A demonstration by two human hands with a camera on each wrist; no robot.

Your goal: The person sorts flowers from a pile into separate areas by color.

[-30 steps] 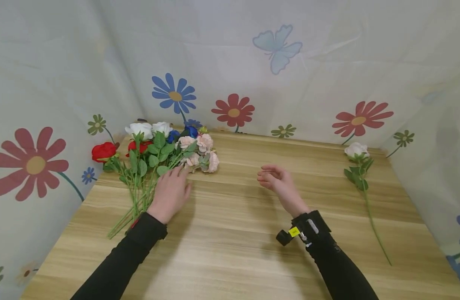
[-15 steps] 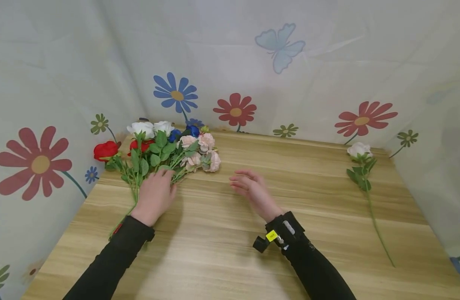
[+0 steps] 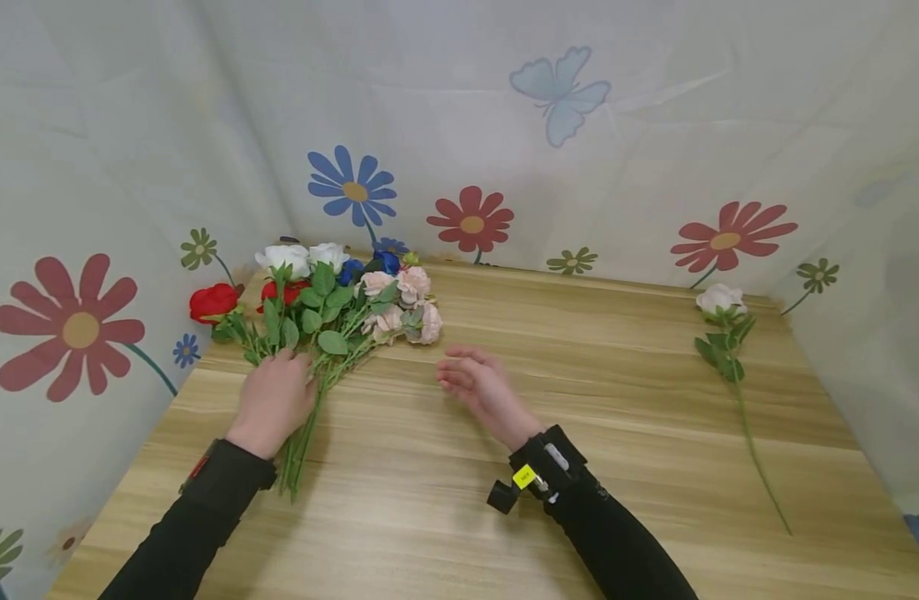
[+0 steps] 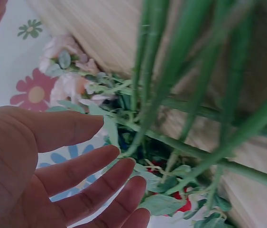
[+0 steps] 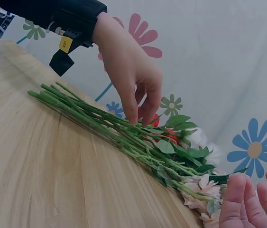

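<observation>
On the table's left lies a bunch of artificial flowers: red roses point(image 3: 213, 302), white roses point(image 3: 287, 260), blue blooms point(image 3: 387, 262) and pale pink flowers point(image 3: 384, 321). Their green stems point(image 3: 300, 458) point toward me. My left hand point(image 3: 275, 400) is over the upper stems; in the right wrist view its fingertips point(image 5: 132, 116) reach down to them. The left wrist view shows that hand's fingers point(image 4: 95, 190) spread and loosely bent, with stems in front of them. My right hand point(image 3: 485, 396) hovers right of the bunch, fingers relaxed and holding nothing.
A single white rose point(image 3: 720, 298) with a long stem lies apart on the right of the wooden table point(image 3: 579, 358). Behind stands a pale curtain point(image 3: 444, 92) printed with flowers and a butterfly. A small black device point(image 3: 502, 497) sticks out from my right wrist.
My left hand has moved left and toward me across the bunch. The lower stem ends have swung right and sit closer together. My right hand has moved left, nearer the pink flowers.
</observation>
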